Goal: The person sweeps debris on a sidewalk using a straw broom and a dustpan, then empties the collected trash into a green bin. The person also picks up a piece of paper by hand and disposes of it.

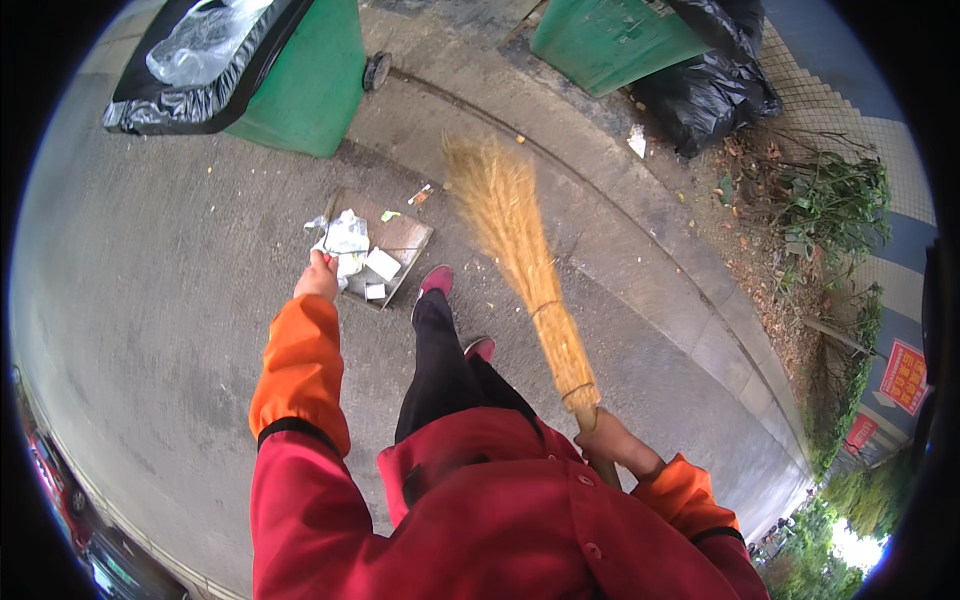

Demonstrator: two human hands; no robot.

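Note:
My right hand [615, 444] is closed round the handle of a straw broom [525, 255], whose bristles fan out over the paving towards the bins. My left hand [318, 276] grips the handle of a dustpan [409, 281], close above the pan's left side as seen from here. In the pan lie a crumpled white plastic bag [346, 238], a white box-like piece [383, 264] and a smaller white piece [375, 291]. A green and white scrap [390, 215] is near its far edge. Just beyond the pan, an orange and white wrapper [421, 195] lies on the asphalt.
A green wheeled bin [307, 90] with a black liner stands ahead on the left. Another green bin [615, 41] and black rubbish bags [697, 101] are ahead on the right. A kerb [660, 232] curves past leaves and shrubs [832, 199]. Parked cars [67, 487] show at far left.

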